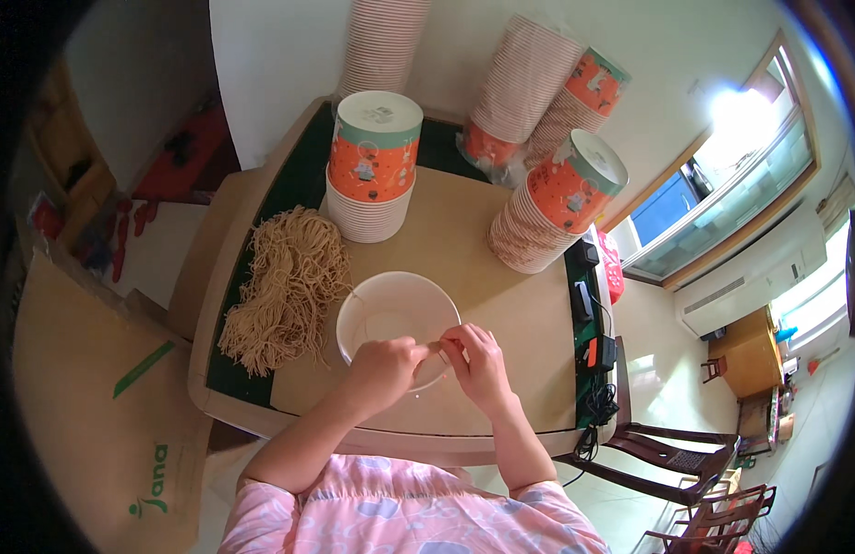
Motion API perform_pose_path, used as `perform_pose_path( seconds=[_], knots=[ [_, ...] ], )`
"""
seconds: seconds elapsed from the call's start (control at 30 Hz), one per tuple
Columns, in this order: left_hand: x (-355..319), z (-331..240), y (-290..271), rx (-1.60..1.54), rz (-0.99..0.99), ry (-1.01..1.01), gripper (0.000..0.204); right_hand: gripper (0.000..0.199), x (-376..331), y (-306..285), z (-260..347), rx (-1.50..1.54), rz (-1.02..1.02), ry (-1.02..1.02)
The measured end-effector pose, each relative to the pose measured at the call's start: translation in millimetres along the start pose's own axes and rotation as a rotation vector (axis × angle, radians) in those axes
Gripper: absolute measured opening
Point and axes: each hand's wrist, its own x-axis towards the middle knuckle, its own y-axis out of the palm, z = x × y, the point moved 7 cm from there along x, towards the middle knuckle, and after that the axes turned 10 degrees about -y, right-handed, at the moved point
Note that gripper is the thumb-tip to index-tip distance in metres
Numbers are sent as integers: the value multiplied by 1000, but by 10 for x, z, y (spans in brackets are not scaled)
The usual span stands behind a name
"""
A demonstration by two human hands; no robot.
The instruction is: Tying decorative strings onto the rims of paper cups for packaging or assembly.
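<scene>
Bowl (397, 319), white, round, sits on the worktop (501, 305) near its front edge, at centre of view. Inside appears bare white; contents, if any, too faint to tell. Both hands meet over the bowl's rim at its 5 o'clock side. Left hand (383, 366): fingers curled, tips drawn together toward the right hand, pinching something small between them; the item is too small to identify. Right hand (479, 360): fingers likewise bunched, pinching at the same spot, fingertips touching or nearly touching the left's.

Noodle heap (284, 291), dry, tan strands, lies on the worktop at 9 o'clock of the bowl, just beside it. Stack of orange-printed paper tubs (375, 166) stands upright at 12 o'clock of the bowl. Second stack (557, 203), tilted, at 1 to 2 o'clock. Further stacks (529, 92) lean against the wall behind. Black cables and adapters (594, 351) along the worktop's edge at 3 o'clock.
</scene>
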Motion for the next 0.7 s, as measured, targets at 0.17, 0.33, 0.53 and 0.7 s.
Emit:
perform_pose_path(
  seconds=[0.17,0.33,0.53,0.7],
  knots=[
    [27,36,127,37,37,11,10,3,-14,43,-36,17,65,33],
    [55,-102,97,-77,49,43,12,7,-32,39,-24,26,55,37],
    [78,-53,42,-372,-72,-6,15,10,-153,-4,17,70,-78,68],
    [104,154,358,-1133,359,-450,14,11,-266,-57,136,150,-277,118]
  ],
)
